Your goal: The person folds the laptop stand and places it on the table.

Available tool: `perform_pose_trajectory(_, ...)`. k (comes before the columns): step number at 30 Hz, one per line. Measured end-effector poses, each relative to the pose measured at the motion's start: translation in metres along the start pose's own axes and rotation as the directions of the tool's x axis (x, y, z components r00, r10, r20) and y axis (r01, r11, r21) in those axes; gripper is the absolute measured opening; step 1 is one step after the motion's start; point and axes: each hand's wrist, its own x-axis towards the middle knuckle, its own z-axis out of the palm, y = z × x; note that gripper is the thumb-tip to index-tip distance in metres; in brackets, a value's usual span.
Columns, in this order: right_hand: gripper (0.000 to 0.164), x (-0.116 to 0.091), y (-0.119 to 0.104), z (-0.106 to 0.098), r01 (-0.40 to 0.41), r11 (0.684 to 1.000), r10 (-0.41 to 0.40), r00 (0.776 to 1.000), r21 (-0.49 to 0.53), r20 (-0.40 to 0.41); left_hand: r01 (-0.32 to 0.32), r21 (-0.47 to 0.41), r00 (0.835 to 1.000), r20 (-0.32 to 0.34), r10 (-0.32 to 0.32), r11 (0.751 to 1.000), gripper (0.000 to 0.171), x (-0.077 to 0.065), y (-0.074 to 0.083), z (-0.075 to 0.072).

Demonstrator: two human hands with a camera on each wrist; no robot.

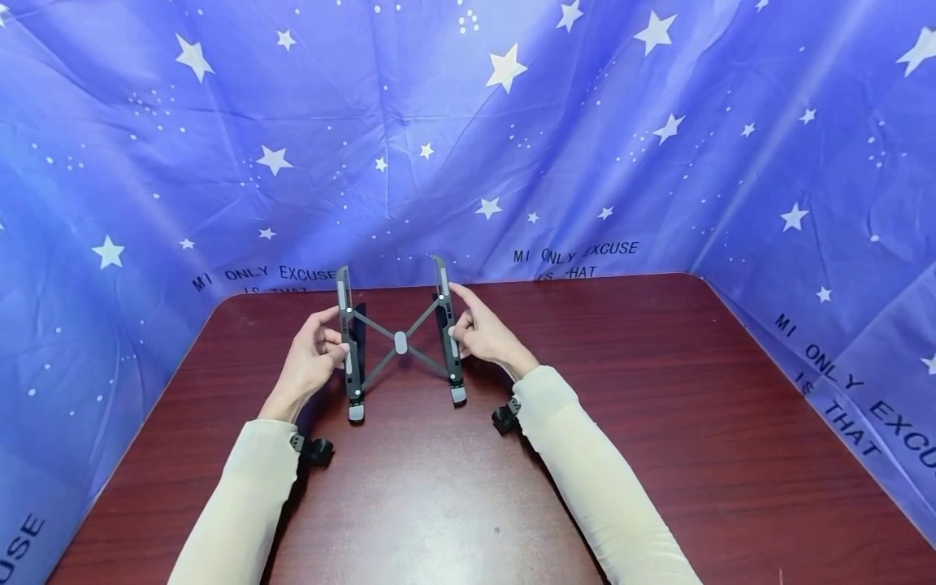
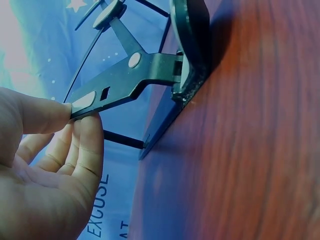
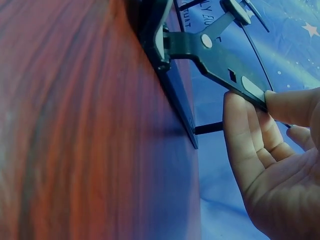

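A dark folding laptop stand (image 1: pixel 400 343) is spread open on the table, its two side rails joined by crossed bars with an oval hub. My left hand (image 1: pixel 313 357) pinches the left rail (image 2: pixel 117 82) between thumb and fingers, the thumb beside a pale pad. On the opposite side my right hand (image 1: pixel 486 331) pinches the right rail (image 3: pixel 225 70) the same way, its index finger stretched along the rail in the head view. Both rails slope up from the front, where small flip-up stops (image 1: pixel 356 413) sit at their near ends.
The reddish-brown wooden table (image 1: pixel 409 487) runs back to a blue star-printed cloth (image 1: pixel 439 122) that hangs behind and at both sides. Black wrist cameras (image 1: pixel 316 451) are strapped at the cuffs of the pale sleeves (image 1: pixel 241 504).
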Motion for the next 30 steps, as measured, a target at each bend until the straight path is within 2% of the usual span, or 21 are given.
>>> perform_pose_trajectory(4,0.078,-0.002,0.002,-0.005,-0.001,1.0,0.001,1.0,-0.014,-0.003,0.005,0.0,1.0,0.001,-0.005,1.0,0.065,0.001,0.001,0.006)
perform_pose_trajectory(6,0.078,-0.003,0.002,-0.006,-0.001,1.0,0.0,1.0,-0.018,-0.007,0.002,0.0,1.0,-0.002,-0.002,1.0,0.065,0.004,-0.007,0.007)
perform_pose_trajectory(13,0.077,-0.007,0.004,-0.011,-0.005,0.999,0.004,1.0,-0.037,-0.02,0.017,-0.023,1.0,0.001,-0.017,1.0,0.065,0.006,-0.004,0.013)
perform_pose_trajectory(17,0.077,-0.009,0.004,-0.014,-0.011,0.999,0.01,1.0,-0.032,-0.025,0.024,-0.048,1.0,0.016,-0.023,0.999,0.065,0.005,0.007,0.016)
perform_pose_trajectory(20,0.078,-0.01,0.004,-0.017,-0.013,1.0,0.013,1.0,-0.028,-0.027,0.019,-0.048,0.999,0.031,-0.018,0.999,0.065,0.003,0.02,0.019)
perform_pose_trajectory(23,0.078,-0.011,0.006,-0.019,-0.017,0.999,0.015,0.999,-0.036,-0.029,0.016,-0.039,0.999,0.039,-0.014,0.999,0.064,0.002,0.026,0.022)
perform_pose_trajectory(30,0.077,-0.016,0.008,-0.025,-0.037,0.998,0.035,0.999,-0.056,-0.035,0.034,-0.041,0.999,0.04,-0.032,0.999,0.065,0.009,0.006,0.028)
